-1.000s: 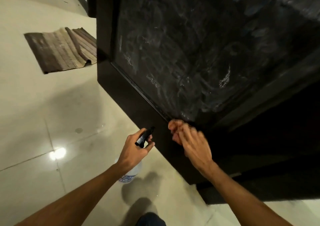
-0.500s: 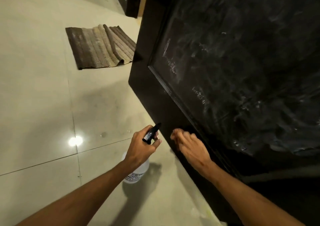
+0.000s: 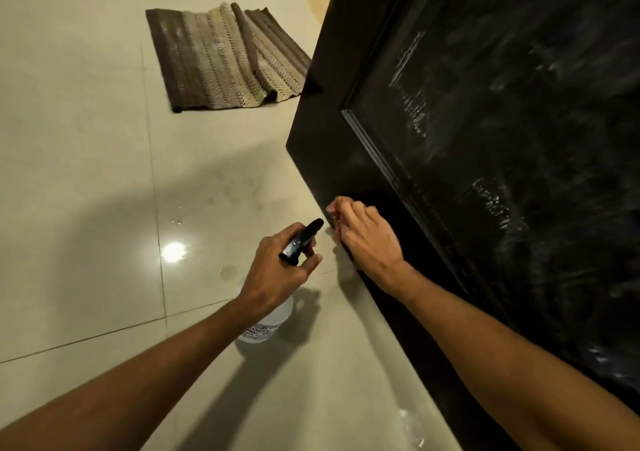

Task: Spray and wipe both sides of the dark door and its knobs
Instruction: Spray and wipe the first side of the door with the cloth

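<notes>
Head view: one spray bottle (image 3: 300, 241) in left hand (image 3: 277, 274); right hand (image 3: 363, 239), grasp unclear, against one dark door (image 3: 485, 139).

Dim; floor (image 3: 86, 173) glare, wide-angle warp

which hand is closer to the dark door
Right. The right hand rests against the dark door near its bottom edge; the left hand holds the spray bottle clear of it, over the floor.

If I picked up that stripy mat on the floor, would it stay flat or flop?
Probably flop: the mat has a soft ridge bunched across it, so it looks like limp woven cloth. Pushed, it may slide or wrinkle, since the floor looks glossy.
</notes>
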The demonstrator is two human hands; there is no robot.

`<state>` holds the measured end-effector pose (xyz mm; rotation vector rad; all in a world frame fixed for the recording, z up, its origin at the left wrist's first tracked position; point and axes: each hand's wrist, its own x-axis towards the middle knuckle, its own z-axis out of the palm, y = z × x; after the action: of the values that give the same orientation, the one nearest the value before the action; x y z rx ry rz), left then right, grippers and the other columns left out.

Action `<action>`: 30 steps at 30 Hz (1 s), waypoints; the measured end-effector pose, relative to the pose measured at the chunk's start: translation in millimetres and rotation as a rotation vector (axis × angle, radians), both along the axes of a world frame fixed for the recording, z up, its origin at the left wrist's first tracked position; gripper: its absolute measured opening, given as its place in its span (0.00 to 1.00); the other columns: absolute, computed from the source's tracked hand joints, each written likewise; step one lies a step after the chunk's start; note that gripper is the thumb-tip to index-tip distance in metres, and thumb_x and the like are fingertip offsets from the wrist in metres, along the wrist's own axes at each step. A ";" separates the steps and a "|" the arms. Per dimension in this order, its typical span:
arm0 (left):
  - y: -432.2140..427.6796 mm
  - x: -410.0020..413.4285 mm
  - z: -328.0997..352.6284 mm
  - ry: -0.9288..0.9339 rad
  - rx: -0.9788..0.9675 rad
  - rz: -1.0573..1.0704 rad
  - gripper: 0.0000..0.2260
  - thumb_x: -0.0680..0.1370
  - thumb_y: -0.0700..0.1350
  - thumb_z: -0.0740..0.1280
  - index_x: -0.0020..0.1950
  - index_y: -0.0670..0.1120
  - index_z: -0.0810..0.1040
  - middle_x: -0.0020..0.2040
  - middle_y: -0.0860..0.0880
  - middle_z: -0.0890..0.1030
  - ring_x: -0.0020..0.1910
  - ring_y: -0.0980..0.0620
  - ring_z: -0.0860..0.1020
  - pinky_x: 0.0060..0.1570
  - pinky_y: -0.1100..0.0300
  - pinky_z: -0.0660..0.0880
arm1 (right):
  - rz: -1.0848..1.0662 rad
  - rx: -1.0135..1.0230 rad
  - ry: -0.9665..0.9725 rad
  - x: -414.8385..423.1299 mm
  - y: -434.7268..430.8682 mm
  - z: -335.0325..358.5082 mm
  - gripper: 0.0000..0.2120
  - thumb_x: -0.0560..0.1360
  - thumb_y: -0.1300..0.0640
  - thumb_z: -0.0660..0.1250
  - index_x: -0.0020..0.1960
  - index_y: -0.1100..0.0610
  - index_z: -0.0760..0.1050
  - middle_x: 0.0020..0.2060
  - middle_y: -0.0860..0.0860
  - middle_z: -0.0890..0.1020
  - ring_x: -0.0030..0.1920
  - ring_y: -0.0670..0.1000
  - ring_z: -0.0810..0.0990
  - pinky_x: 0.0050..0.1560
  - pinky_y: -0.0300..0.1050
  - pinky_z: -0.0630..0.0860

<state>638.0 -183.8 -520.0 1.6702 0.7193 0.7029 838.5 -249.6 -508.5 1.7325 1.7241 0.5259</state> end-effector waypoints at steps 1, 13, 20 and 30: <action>0.7 0.5 -4.2 0.000 -0.007 0.002 0.09 0.74 0.40 0.78 0.48 0.46 0.80 0.40 0.53 0.83 0.36 0.59 0.79 0.41 0.64 0.73 | 0.010 -0.050 -0.016 -2.2 0.6 -11.1 0.24 0.78 0.58 0.57 0.73 0.57 0.73 0.70 0.56 0.68 0.65 0.57 0.64 0.59 0.48 0.66; -12.0 9.8 6.0 -0.037 -0.059 -0.013 0.10 0.74 0.39 0.78 0.45 0.48 0.78 0.39 0.52 0.82 0.34 0.54 0.77 0.39 0.64 0.72 | -0.089 0.053 -0.085 -6.0 -13.5 88.8 0.31 0.73 0.45 0.70 0.72 0.59 0.71 0.68 0.58 0.66 0.65 0.58 0.67 0.62 0.52 0.68; -42.7 4.8 53.3 -0.124 -0.056 -0.056 0.10 0.74 0.39 0.78 0.46 0.49 0.79 0.40 0.53 0.82 0.42 0.50 0.83 0.48 0.55 0.79 | -0.199 -0.071 0.094 -29.1 -112.0 131.1 0.22 0.73 0.51 0.73 0.64 0.59 0.79 0.65 0.58 0.72 0.60 0.60 0.64 0.56 0.54 0.70; -114.0 0.4 143.4 -0.195 -0.046 -0.151 0.11 0.73 0.37 0.79 0.48 0.47 0.80 0.41 0.53 0.83 0.43 0.53 0.83 0.47 0.67 0.76 | -0.401 0.316 0.007 -22.9 -215.9 218.0 0.17 0.76 0.48 0.70 0.63 0.53 0.79 0.55 0.45 0.73 0.50 0.47 0.72 0.51 0.47 0.71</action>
<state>638.3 -297.8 -376.7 1.5706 0.4630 0.7237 815.6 -465.5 -290.5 2.2341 1.2934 0.6320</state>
